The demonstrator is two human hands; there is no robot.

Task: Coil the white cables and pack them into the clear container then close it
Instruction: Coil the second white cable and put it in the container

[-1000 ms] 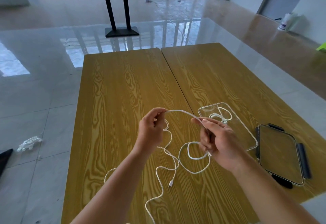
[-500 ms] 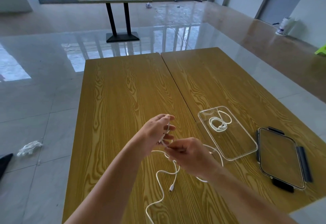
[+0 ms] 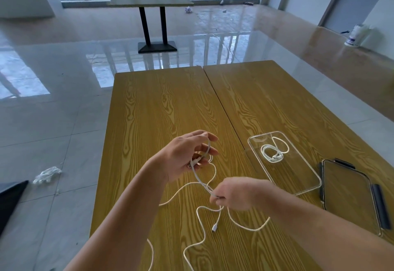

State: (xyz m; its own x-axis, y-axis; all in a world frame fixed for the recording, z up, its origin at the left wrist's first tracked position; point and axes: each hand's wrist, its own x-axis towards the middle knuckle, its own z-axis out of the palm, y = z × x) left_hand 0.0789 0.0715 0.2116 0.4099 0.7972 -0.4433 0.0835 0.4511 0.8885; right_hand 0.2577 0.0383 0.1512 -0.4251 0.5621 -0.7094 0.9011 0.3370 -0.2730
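A long white cable (image 3: 198,219) sprawls in loose bends on the wooden table (image 3: 153,104). My left hand (image 3: 187,155) holds a loop of it with curled fingers, one plug end in the palm. My right hand (image 3: 236,194) pinches the same cable lower down and to the right, a short stretch running between the hands. The free plug end (image 3: 215,227) lies on the table below my right hand. The clear container (image 3: 298,177) sits open to the right, with a coiled white cable (image 3: 274,152) inside. Its lid (image 3: 349,196) lies flat beside it.
The lid has dark latches along its edges and sits near the table's right edge. A seam runs between the two tabletops. Another table (image 3: 151,2) stands far back by the windows. White scraps (image 3: 47,174) lie on the tiled floor at left.
My right hand has drawn away from the left, down and to the right, sliding along the cable. A loop now sits around my left hand's fingers. The camera has tilted up slightly.
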